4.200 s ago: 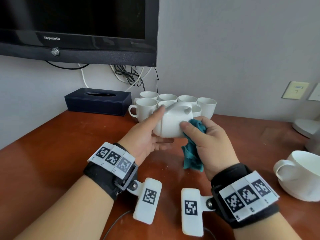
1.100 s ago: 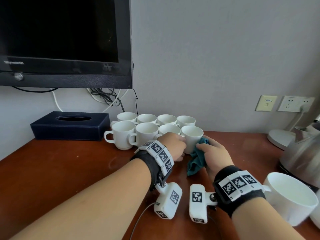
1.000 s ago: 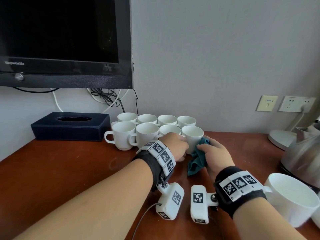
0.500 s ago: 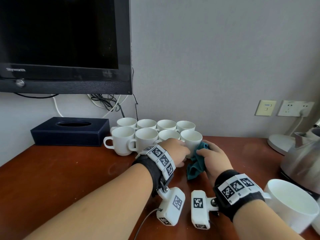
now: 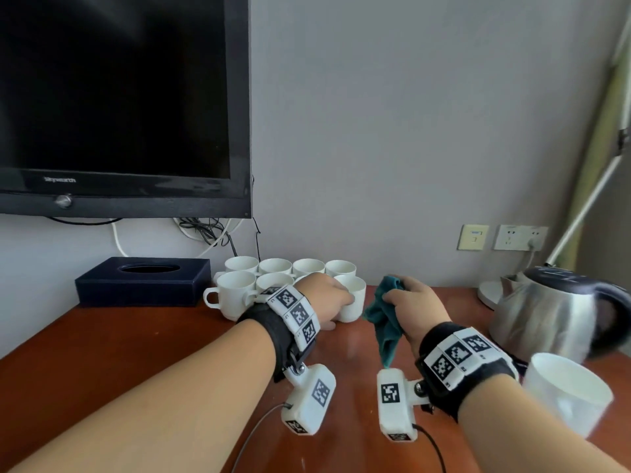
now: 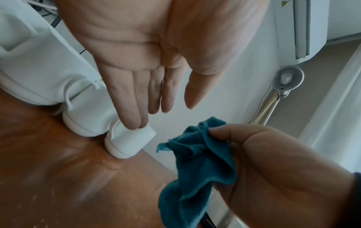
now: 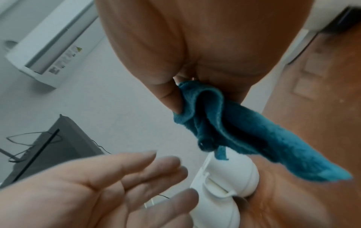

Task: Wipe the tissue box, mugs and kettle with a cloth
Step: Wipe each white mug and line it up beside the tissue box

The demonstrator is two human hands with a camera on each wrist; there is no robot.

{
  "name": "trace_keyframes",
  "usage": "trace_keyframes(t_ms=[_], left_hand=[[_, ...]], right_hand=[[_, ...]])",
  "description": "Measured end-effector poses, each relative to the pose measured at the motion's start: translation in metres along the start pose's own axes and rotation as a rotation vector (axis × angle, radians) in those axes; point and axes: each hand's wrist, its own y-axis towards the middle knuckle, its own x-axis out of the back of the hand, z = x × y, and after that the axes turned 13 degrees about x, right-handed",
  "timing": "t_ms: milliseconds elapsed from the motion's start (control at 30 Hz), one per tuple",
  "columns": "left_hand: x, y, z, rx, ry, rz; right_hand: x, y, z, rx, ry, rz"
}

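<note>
Mugs (image 5: 290, 278), white and grouped in two rows, stand on the brown worktop (image 5: 119, 353) against the wall, just right of the dark tissue box (image 5: 141, 281). The left hand (image 5: 324, 298) reaches over the front row with its grip released: the left wrist view shows the fingers (image 6: 134, 100) straight and together, their tips at the nearest mug (image 6: 129, 140), though whether they touch it is unclear. The right hand (image 5: 415, 308), just right of that mug, has its grip pinched on a teal cloth (image 5: 384, 322), which hangs bunched below thumb and fingers, clear of the mugs. Further right stands the steel kettle (image 5: 546, 312) with a dark handle, well apart from the cloth, and one more white mug (image 5: 566, 397) sits in front of it near the right forearm. A black television (image 5: 119, 104) hangs on the wall above the tissue box.
</note>
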Motion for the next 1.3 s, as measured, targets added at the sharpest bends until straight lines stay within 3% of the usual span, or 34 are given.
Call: trace_keyframes(t_ms=[200,367,700,1300], left_hand=[[-0.018,-0.044,-0.014,-0.043,0.049,-0.023],[-0.053,-0.064,-0.017,-0.043,-0.008,0.054],[-0.114,-0.073,-0.026,-0.014,0.130,0.166],[-0.157,-0.058,-0.021,0.045,0.223,0.171]], right_hand=[[0.052,-0.026,0.037,-0.001,-0.011,-0.083],[0.100,-0.049,0.046,-0.018,0.048,-0.144],[0.181,-0.078,0.043,-0.057,0.181,-0.205],[0.211,-0.086,0.020,-0.076,0.117,-0.250]])
